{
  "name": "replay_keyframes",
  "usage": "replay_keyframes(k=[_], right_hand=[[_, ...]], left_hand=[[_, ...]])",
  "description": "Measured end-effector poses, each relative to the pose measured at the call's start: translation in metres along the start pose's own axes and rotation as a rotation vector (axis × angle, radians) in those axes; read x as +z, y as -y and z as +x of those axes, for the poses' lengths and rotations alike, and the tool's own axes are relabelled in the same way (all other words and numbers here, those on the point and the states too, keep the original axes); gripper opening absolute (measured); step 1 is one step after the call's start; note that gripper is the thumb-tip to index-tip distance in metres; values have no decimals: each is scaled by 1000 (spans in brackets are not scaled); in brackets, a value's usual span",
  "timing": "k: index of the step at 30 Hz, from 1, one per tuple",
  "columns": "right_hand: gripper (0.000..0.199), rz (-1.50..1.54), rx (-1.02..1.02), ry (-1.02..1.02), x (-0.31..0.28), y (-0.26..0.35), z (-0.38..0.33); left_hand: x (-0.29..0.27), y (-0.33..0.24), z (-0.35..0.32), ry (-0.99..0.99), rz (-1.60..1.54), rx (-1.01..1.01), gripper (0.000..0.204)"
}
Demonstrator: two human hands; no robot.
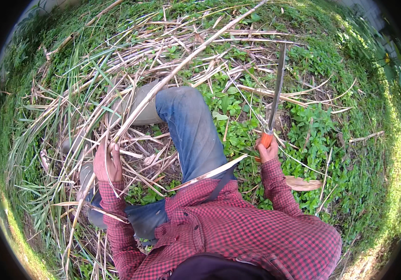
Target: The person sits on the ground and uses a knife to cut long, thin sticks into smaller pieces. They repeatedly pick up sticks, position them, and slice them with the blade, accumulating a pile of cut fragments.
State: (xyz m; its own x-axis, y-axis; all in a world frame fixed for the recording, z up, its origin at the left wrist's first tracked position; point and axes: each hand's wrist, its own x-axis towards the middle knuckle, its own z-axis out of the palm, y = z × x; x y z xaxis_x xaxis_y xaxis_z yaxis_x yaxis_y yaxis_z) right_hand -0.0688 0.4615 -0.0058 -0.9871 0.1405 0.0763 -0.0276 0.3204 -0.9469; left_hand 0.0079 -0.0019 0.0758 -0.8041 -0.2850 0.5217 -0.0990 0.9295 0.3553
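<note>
My left hand (107,162) grips a long dry cane stalk (181,65) that runs from my hand up and to the right across the pile. My right hand (268,150) is closed around the orange handle (266,138) of a long knife; its blade (278,86) points up and away from me. Between the two hands is my leg in blue jeans (192,130), with a grey boot (140,106) planted on the dry stalks. My sleeves are red and black check.
A heap of dry cane stalks and leaves (130,56) covers the ground ahead and to the left. Low green plants (322,135) grow on the right. Long green grass blades (37,154) lie at the left edge.
</note>
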Motion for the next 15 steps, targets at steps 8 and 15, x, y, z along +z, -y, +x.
replay_keyframes(k=[8,15], right_hand=[[53,-944,-249,407,31,120,19],[47,-1040,-522,532,44,135,22]], left_hand=[[-7,-36,-20,243,28,-13,21],[2,-48,-44,208,105,81,30]])
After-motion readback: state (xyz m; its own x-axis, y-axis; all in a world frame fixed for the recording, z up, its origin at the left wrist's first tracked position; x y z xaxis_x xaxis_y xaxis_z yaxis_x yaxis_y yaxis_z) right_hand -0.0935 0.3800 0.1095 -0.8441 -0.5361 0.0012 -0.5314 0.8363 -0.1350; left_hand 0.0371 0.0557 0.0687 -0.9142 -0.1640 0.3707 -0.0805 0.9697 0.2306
